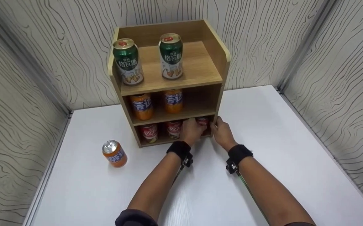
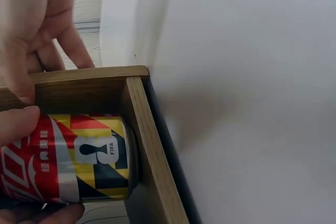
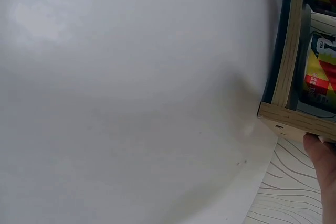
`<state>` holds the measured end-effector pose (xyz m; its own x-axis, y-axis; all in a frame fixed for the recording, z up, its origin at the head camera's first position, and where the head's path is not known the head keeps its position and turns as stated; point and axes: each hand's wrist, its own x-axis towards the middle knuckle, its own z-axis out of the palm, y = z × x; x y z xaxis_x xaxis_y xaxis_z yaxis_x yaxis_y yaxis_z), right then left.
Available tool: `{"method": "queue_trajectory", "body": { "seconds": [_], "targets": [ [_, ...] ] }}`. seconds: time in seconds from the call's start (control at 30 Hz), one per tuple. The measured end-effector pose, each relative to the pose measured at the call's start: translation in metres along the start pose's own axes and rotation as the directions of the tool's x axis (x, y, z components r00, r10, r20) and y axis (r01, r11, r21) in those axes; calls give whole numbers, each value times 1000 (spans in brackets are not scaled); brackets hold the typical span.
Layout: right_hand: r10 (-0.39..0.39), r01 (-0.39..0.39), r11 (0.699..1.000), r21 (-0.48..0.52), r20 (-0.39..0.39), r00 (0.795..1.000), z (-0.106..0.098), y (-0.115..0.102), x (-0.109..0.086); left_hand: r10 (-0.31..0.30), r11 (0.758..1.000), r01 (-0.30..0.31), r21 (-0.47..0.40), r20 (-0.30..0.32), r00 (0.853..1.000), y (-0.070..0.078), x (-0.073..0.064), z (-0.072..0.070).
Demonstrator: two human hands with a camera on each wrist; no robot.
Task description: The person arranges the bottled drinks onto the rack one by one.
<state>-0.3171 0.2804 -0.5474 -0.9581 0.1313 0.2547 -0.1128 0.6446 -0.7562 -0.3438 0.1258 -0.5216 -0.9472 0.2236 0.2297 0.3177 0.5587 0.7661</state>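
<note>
A red cola can (image 2: 79, 156) with a yellow-and-black pattern stands in the right end of the wooden shelf's (image 1: 176, 119) bottom compartment. My left hand (image 1: 192, 130) reaches into that compartment and holds this can, thumb on one side and fingers on the other. Outside the shelf's right edge, my right hand (image 1: 223, 133) pinches the side panel (image 2: 89, 73); its thumb is on the inner face, other fingers on the outer face. Two more red cola cans, a left one (image 1: 149, 132) and a middle one (image 1: 173, 129), stand in the same compartment.
Orange soda cans stand on the middle shelf, one left (image 1: 142, 106) and one further right (image 1: 173, 101). Two green-and-white cans (image 1: 128, 62) occupy the top. Another orange can (image 1: 115, 153) stands on the white table (image 1: 84, 188), left of the shelf. Patterned walls (image 1: 341, 78) enclose the table.
</note>
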Motion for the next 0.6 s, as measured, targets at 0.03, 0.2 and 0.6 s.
{"method": "queue_trajectory", "body": {
  "seconds": [0.03, 0.2, 0.6],
  "targets": [
    [0, 0, 1000, 1, 0, 1000, 0, 0, 0, -4, 1000, 4, -8, 2, 1000, 0, 1, 0],
    [4, -4, 1000, -2, -1, 1000, -1, -2, 0, -21, 997, 21, -79, -4, 1000, -1, 4, 0],
    [10, -10, 1000, -17, -5, 1000, -1, 0, 0, -99, 986, 110, -126, 90, 991, -4, 7, 3]
  ]
}}
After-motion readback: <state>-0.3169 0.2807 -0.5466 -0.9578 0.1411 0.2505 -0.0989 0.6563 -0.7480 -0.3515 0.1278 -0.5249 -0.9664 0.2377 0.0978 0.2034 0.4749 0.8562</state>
